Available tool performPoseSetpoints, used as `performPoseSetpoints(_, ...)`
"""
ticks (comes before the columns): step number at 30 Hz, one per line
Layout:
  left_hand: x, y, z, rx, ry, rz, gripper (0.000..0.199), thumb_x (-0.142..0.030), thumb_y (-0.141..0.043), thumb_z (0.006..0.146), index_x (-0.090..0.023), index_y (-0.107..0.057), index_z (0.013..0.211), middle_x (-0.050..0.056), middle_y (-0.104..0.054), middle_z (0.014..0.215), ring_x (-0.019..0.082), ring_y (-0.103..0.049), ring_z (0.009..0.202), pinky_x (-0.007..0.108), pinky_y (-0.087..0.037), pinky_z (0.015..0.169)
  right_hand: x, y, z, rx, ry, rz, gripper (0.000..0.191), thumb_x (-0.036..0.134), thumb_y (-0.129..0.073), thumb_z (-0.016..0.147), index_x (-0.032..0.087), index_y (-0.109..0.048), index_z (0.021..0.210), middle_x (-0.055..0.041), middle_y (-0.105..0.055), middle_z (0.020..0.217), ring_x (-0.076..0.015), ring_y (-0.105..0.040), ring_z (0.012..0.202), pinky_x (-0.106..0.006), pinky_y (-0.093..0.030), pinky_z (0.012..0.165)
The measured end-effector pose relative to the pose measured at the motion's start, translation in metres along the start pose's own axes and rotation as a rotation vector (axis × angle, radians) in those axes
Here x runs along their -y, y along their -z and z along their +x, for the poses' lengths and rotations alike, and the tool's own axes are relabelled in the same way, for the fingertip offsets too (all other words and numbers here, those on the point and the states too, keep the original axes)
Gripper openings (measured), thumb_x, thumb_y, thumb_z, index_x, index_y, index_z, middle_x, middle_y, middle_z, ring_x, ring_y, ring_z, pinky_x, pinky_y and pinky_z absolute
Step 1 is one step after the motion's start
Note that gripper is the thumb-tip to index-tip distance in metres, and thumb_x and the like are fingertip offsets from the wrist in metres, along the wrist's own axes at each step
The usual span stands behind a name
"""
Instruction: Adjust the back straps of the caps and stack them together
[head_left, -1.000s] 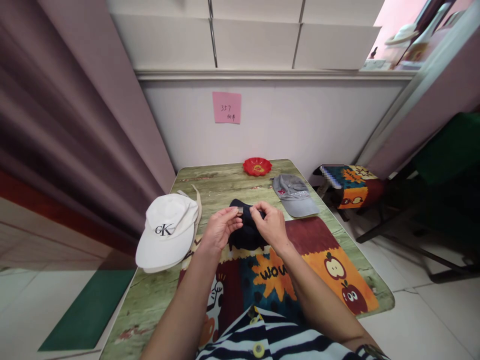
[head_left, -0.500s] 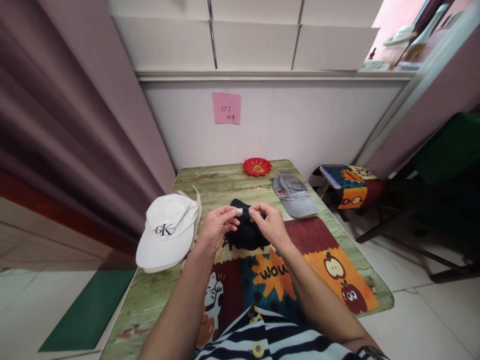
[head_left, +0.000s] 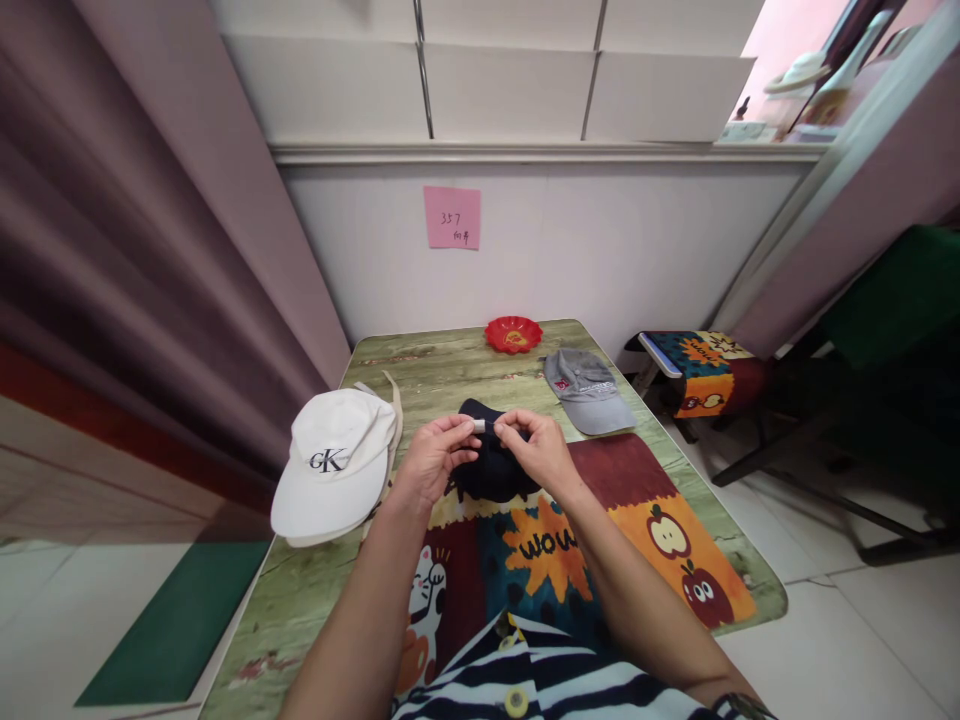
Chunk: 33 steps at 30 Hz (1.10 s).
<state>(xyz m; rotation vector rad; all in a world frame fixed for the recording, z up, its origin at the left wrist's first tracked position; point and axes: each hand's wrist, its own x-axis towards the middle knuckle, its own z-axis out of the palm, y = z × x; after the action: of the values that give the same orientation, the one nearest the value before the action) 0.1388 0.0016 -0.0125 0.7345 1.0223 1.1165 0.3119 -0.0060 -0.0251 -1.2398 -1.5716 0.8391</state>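
A dark cap point(head_left: 491, 478) lies in front of me on the patterned mat, its crown toward me. At its far side my left hand point(head_left: 436, 455) pinches a small silvery-white piece point(head_left: 478, 426), which looks like the strap's buckle. Close beside it, my right hand point(head_left: 536, 448) has thumb and finger closed on the dark strap of the same cap. Both hands partly cover the cap, so its brim is hard to make out. Left of my hands sits a white cap point(head_left: 319, 495) with black letters. A grey cap point(head_left: 592, 395) rests to the right.
A red scalloped dish point(head_left: 514, 335) stands at the back of the wood-patterned table point(head_left: 420, 355). The bright mat point(head_left: 645, 470) covers the near right part. A pink note point(head_left: 452, 218) hangs on the wall. A stool point(head_left: 697, 370) is beyond the table's right edge.
Both hands keep their grip on the strap and silvery piece, with only a very slight shift of the right fingers. The caps and dish stay put.
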Motion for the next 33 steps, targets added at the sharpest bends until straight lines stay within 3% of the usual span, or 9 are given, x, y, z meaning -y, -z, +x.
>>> performPoseSetpoints(9,0.0030,0.0019,0.0016,0.049,-0.010,0.052,0.019,-0.017,-0.081,0.067,-0.010,-0.069,0.080,0.006,-0.070,0.076,0.015,-0.068,0.070,0.024,-0.057,0.065,-0.0011,0.0055,0.0026,0.060,0.031,-0.073,0.018,0.031,-0.058,0.083,0.019,-0.068,0.075,0.0022,-0.065,0.065,-0.0124,-0.055,0.061,-0.023,-0.041,0.063)
performPoseSetpoints(23,0.0032,0.0029,0.0007,0.023,-0.044,0.040,0.020,-0.019,-0.081,0.067,-0.012,-0.066,0.079,0.004,-0.069,0.076,0.015,-0.069,0.071,0.026,-0.058,0.065,-0.0056,0.0019,-0.0009,0.015,-0.044,0.021,0.023,0.042,-0.059,0.085,0.020,-0.064,0.082,0.0002,-0.067,0.065,-0.0139,-0.059,0.059,-0.024,-0.042,0.058)
performPoseSetpoints(33,0.0052,0.0006,0.0012,0.029,-0.048,0.049,0.020,-0.020,-0.080,0.069,-0.013,-0.065,0.081,0.005,-0.069,0.076,0.015,-0.069,0.069,0.025,-0.058,0.063,-0.0032,0.0035,-0.0009,0.021,-0.029,-0.028,0.015,0.032,-0.059,0.081,0.019,-0.065,0.076,0.0013,-0.064,0.062,-0.0122,-0.053,0.056,-0.023,-0.038,0.056)
